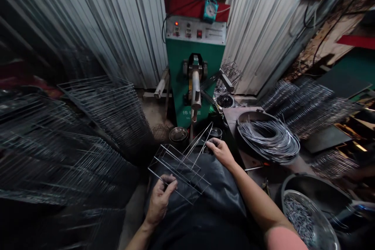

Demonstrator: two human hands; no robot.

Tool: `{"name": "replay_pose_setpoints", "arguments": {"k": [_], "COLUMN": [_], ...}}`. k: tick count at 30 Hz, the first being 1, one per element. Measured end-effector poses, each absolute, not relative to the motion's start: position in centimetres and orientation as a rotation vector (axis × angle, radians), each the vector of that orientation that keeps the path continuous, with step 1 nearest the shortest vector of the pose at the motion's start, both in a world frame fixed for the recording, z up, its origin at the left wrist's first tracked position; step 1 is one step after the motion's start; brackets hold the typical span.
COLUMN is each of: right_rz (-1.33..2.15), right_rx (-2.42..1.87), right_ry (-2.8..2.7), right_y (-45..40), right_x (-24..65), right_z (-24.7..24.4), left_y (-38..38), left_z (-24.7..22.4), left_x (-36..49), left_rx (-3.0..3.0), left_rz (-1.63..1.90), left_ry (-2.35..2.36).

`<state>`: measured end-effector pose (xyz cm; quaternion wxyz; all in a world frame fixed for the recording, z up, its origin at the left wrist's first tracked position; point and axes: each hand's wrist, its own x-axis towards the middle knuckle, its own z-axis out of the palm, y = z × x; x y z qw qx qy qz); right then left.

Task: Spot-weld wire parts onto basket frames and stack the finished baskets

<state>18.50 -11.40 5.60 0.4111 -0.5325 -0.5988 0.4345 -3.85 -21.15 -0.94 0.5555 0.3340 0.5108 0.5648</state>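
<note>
Over the black plastic apron [216, 199], left hand [159, 199] pinching a silver wire rack [181, 158], right hand [221, 153] spread against its far end.

- Metal workbench [258, 160]: a coil of bright wire [268, 140] in a dark round pan [249, 117]
- Concrete floor [150, 111]: stacked wire racks [108, 113], leaning, and a small steel bowl [178, 134]

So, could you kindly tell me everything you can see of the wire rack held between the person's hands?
The wire rack is an open, roughly rectangular frame of thin, bright metal rods, with crosswires and a narrow V-shaped section rising at its far end. It looks unfinished and bare, and it is tilted. The left hand holds its near side, the right hand meets its far rods, and it sits above black plastic sheeting.
</note>
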Motion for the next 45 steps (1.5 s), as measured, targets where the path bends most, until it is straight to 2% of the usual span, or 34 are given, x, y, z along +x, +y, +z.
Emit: {"name": "replay_pose_setpoints", "arguments": {"k": [10,16,21,23,25,29,33,35,45], "right_rz": [1.263,1.146,1.137,1.158,1.165,1.151,1.146,1.176,1.312], "right_rx": [-1.209,-1.264,-1.273,-1.266,-1.255,-1.238,-1.239,-1.229,-1.085], "right_ry": [-1.362,-1.476,-1.478,-1.457,-1.446,-1.434,-1.403,-1.378,-1.141], "right_y": [-10.3,-10.5,-10.8,-10.8,-10.9,-11.1,-11.3,-11.1,-7.4], "right_x": [16.2,15.3,15.1,15.0,14.9,14.6,15.0,15.3,15.4], "right_z": [3.3,3.3,3.8,3.9,4.0,3.9,3.8,3.7,2.6], "left_y": [-20.5,-20.8,-22.0,-21.6,-20.3,-16.6,-14.5,-14.0,-9.5], "left_z": [-2.5,-2.6,0.5,3.0,5.5,8.6,8.6,8.2,8.8], "left_x": [-5.2,-5.6,-8.0,-8.0,-6.8,-2.1,1.1,1.6,1.5], "left_rx": [0.895,0.807,0.698,0.795,0.999,1.596,2.293,2.438,2.536], "left_rz": [1.213,1.201,1.297,1.433,1.477,1.261,0.723,0.591,0.575], "left_ry": [1.168,1.192,1.565,1.736,1.691,1.6,1.806,1.868,1.754]}}
